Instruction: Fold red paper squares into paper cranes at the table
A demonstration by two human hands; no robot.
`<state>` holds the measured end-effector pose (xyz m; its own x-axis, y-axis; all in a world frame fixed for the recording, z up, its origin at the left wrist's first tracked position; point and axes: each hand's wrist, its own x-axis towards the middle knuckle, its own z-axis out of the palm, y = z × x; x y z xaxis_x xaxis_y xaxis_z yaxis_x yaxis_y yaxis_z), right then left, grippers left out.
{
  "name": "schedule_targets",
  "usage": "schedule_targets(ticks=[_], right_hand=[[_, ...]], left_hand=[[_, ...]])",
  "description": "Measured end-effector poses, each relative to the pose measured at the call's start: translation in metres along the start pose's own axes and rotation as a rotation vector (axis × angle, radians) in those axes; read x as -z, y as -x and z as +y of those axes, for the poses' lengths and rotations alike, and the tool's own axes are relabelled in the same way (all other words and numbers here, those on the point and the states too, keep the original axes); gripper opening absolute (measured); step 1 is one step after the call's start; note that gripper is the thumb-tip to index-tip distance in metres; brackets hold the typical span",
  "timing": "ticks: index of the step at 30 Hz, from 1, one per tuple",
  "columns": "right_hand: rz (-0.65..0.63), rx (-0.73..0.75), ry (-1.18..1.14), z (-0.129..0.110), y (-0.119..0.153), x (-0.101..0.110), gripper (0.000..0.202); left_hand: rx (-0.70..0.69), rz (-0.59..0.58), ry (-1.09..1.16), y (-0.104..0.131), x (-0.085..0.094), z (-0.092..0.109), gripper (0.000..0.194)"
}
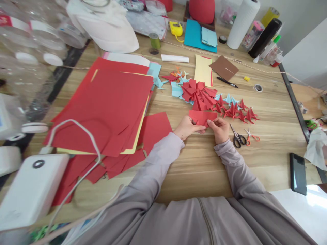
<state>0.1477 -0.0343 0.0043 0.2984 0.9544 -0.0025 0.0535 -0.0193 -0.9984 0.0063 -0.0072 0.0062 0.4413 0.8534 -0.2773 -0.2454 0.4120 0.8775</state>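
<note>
A folded piece of red paper [203, 116] is held in front of me, just above the wooden table. My left hand [187, 127] pinches its left lower side, thumb on top. At its lower right edge, my right hand [219, 129] grips it with thumb and fingers. Right behind the paper lies a heap of red folded paper pieces [198, 93]. Red and light blue paper cranes [233, 109] spread to the right of that heap. Black-handled scissors [238, 137] and small orange-handled scissors [251, 136] rest to the right of my right hand.
Stacked red sheets [120, 102] fill the table's left side, with a white power bank [33, 187] and cable at the near left. A phone [298, 173] lies at the right edge. Farther back are a brown sheet [224, 69], a pen [227, 82] and a yellow tape measure [176, 29].
</note>
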Motion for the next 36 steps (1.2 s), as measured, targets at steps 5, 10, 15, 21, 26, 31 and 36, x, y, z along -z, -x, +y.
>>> schedule_targets(ticks=[5,10,15,21,26,31,36], right_hand=[[-0.011,0.009,-0.024,-0.0022,0.0001,-0.0008,0.033],[-0.014,0.016,-0.006,-0.0003,-0.0001,-0.0004,0.034],[-0.012,0.039,0.027,0.0009,-0.0003,0.0001,0.035],[-0.026,0.048,0.007,0.0017,-0.0009,0.0004,0.033],[-0.033,0.036,0.002,0.0001,-0.0011,-0.0004,0.033],[-0.032,0.026,0.002,-0.0009,-0.0007,-0.0011,0.034],[-0.035,0.004,-0.004,0.0013,-0.0004,-0.0007,0.034]], left_hand=[[-0.003,0.020,0.003,0.0007,-0.0014,0.0023,0.039],[-0.007,0.038,0.002,0.0010,-0.0027,0.0026,0.040],[-0.005,0.043,0.002,0.0013,-0.0031,0.0032,0.039],[-0.005,0.050,-0.001,0.0018,-0.0038,0.0044,0.036],[-0.017,0.054,-0.012,0.0019,-0.0040,0.0049,0.033],[-0.024,0.058,-0.020,0.0027,-0.0042,0.0058,0.032],[-0.028,0.069,-0.035,0.0023,-0.0049,0.0055,0.030]])
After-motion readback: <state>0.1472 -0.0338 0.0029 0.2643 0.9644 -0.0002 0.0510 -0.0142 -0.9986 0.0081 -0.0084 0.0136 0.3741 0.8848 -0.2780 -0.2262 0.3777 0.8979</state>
